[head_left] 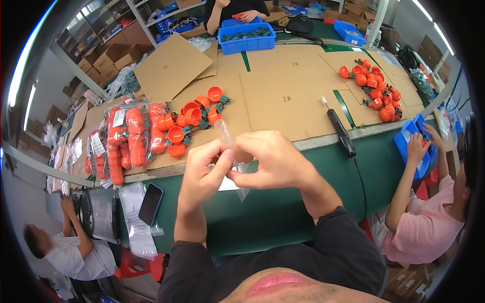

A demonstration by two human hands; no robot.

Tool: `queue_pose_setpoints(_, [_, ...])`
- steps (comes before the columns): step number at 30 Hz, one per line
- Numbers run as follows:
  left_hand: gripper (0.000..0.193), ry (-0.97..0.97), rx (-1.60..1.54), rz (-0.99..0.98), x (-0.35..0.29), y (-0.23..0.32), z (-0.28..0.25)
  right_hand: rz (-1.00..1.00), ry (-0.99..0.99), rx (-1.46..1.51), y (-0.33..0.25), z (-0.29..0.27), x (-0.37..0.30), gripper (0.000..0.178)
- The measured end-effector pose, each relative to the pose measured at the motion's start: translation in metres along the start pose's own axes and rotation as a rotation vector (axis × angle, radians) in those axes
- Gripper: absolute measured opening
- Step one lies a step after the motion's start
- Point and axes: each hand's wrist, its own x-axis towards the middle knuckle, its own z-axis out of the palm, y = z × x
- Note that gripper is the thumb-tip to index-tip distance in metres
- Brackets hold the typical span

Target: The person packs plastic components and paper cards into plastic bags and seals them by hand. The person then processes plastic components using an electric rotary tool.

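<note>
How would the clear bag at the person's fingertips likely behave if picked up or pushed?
The bag is probably floppy, as its film creases between the left hand and right hand. It looks light for its size, being thin enough to see through. Its glossy shine suggests it could be somewhat slippery.

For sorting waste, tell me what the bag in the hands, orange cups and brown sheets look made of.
Bag: probably thin plastic film, glossy; it is see-through and catches light.
Orange cups: probably hard plastic, smooth and shiny, with bright highlights.
Brown sheets: apparently cardboard, matt, tan and flat.
</note>
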Motion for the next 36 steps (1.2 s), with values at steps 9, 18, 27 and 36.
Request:
queue_pose_setpoints(9, [0.016, -0.001, 0.193, 0.058, 0.001, 0.000, -0.004, -0.041, 0.044, -0.089, 0.005, 0.005, -0.001, 0.013])
queue_pose_setpoints(18, [0.019, 0.153, 0.400, 0.200, 0.001, 0.002, 0.004, -0.101, 0.125, -0.152, 0.012, 0.012, 0.002, 0.013])
queue_pose_setpoints(27, [0.023, 0.023, 0.245, 0.111, -0.001, 0.007, -0.003, -0.035, 0.113, 0.090, 0.009, 0.003, 0.005, 0.013])
queue_pose_setpoints(36, [0.009, -0.012, 0.413, 0.186, 0.003, 0.006, 0.003, 0.012, 0.021, 0.112, 0.016, -0.005, 0.004, 0.018])
